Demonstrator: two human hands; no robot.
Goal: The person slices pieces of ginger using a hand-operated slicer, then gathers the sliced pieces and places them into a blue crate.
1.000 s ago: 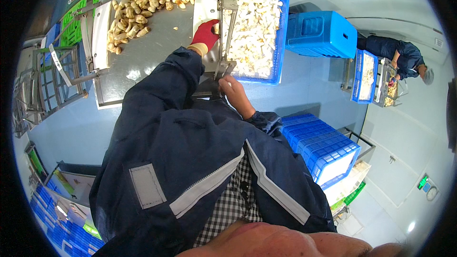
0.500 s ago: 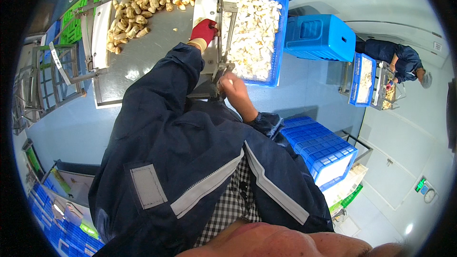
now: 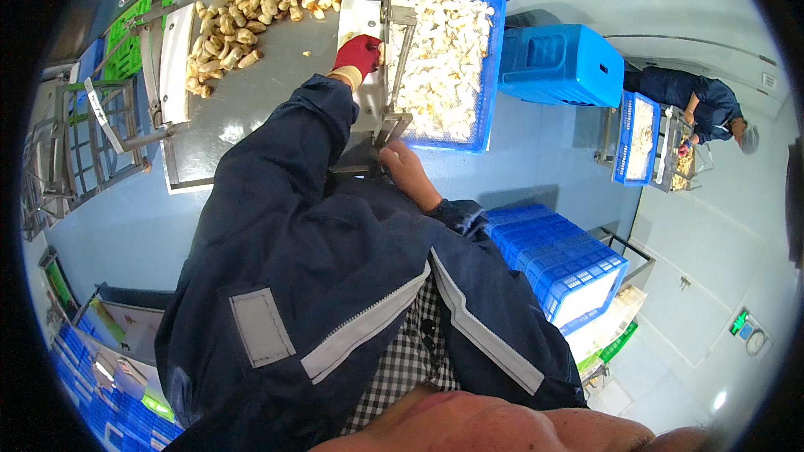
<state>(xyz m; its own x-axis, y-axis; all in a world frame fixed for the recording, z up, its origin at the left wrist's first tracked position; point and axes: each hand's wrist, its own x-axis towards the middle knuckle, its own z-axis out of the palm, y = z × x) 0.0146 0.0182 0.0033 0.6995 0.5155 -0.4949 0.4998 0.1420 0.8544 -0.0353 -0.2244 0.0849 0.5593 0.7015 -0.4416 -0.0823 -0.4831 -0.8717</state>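
My left hand (image 3: 358, 57), in a red glove with a pale cuff, is closed at the edge of a white board (image 3: 361, 17). A pale bit of mushroom shows at its fingertips, the rest hidden by the glove. Just right of it stands a long metal cutting lever (image 3: 402, 59). My bare right hand (image 3: 404, 169) is closed at the lever's near end; the fingers hide most of the grip. Whole brownish mushrooms (image 3: 243, 21) lie heaped on the steel table (image 3: 276, 84). Pale cut pieces (image 3: 440, 59) fill a blue basket (image 3: 496, 50) beside the lever.
Right of the basket stands a blue bin (image 3: 561, 65). Stacked blue crates (image 3: 557, 259) are by my right elbow. Farther right, a co-worker (image 3: 695, 105) handles mushrooms by another blue basket (image 3: 636, 138). A metal rack (image 3: 84, 142) stands at left.
My right hand has moved slightly nearer to me and left, and the lever's near end has shifted with it. My gloved left hand stays almost in place.
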